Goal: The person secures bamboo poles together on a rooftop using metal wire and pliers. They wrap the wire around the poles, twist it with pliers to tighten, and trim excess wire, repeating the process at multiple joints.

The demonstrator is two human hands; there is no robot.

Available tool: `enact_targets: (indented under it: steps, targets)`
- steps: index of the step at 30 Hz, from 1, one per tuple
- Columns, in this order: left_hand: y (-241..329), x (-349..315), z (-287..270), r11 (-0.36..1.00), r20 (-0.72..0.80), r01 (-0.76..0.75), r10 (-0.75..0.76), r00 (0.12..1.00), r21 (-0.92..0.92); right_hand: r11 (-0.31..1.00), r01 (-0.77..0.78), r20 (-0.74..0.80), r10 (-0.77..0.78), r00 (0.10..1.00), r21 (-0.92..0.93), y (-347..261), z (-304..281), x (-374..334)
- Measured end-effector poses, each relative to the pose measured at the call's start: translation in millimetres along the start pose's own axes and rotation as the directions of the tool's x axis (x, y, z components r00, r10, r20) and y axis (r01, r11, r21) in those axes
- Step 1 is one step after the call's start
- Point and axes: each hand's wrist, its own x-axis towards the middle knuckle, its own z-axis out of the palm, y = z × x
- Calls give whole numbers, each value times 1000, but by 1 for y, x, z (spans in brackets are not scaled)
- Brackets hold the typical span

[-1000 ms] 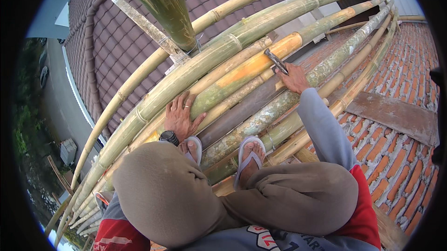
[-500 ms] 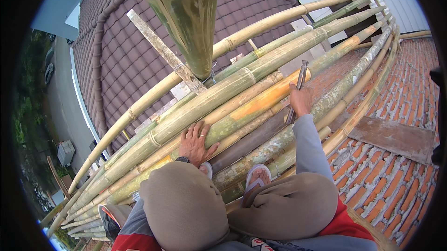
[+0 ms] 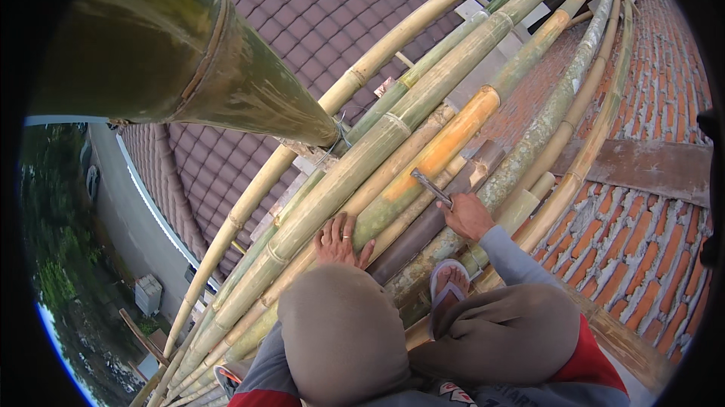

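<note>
Head view — right hand (image 3: 466, 216): grip closed around a dark metal hand tool (image 3: 433, 186); the tool's long axis runs from the fist up and to the left, crossing the lie of the poles rather than following it; its head points away from the fist, over the lower edge of an orange-stained bamboo pole (image 3: 442, 152); contact between head and pole cannot be told.

Left hand (image 3: 341, 242): grip unclenched, fingers spread, palm down; laid over the orange-stained bamboo pole and a slimmer tan pole (image 3: 408, 161) beside it; ring (image 3: 347, 236) on one finger.

Orange-stained bamboo pole: long axis from lower left to upper right; orange stretch above the left hand, a pale ring at its upper end; one of several near-parallel lengths, among them a dark brown pole (image 3: 415, 235) and a mottled grey-green pole (image 3: 555, 112).

Thick green bamboo post (image 3: 257, 78): foot at the poles, leaning to upper left, wire (image 3: 341, 135) about its base.

Surroundings: purple-brown tiled roof (image 3: 249, 22) beyond the poles; brickwork (image 3: 596, 256) at right, a brown plank (image 3: 642, 169) across it; a sandalled foot (image 3: 451, 284) on the poles, below the right hand.
</note>
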Motion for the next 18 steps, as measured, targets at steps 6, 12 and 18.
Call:
enact_targets:
  steps: [6,12,18]
  targets:
    - [-3,-3,0,999,-34,-31,31,999,-10,911,174,-240,-87,967,374,-41,-49,-29]
    - [-26,-5,5,924,-196,-124,55,979,-361,646,715,-708,-372,601,268,-51,-42,-48]
    - [-24,-11,12,939,-228,-102,26,973,-328,964,263,-114,-258,959,37,-20,1,-35]
